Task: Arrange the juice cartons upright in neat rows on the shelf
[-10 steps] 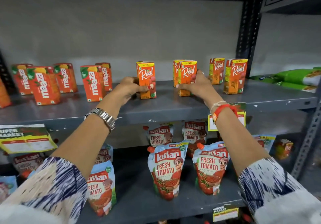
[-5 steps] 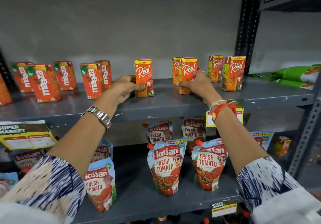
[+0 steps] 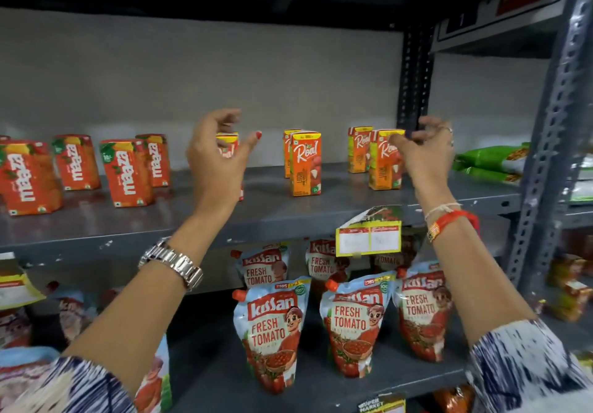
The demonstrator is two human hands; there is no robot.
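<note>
On the grey shelf [image 3: 192,217] stand several orange Maaza cartons [image 3: 128,172] at the left and several orange-yellow Real cartons, all upright. My left hand [image 3: 218,162] is lifted off the shelf with fingers spread, empty, partly hiding one Real carton [image 3: 228,143]. A pair of Real cartons [image 3: 305,162] stands free in the middle, one behind the other. My right hand [image 3: 423,153] hovers with fingers apart at the top of the front right Real carton [image 3: 383,169], gripping nothing. Another Real carton [image 3: 359,149] stands behind that one.
Green packets [image 3: 491,162] lie at the shelf's right end beside a perforated post [image 3: 545,143]. A yellow price tag [image 3: 369,239] hangs from the shelf edge. Kissan tomato pouches [image 3: 272,329] fill the shelf below. A grey wall closes the back.
Both hands have let go of the Real cartons they held at shelf level and risen. The right hand moved right to the front right carton. The view is closer.
</note>
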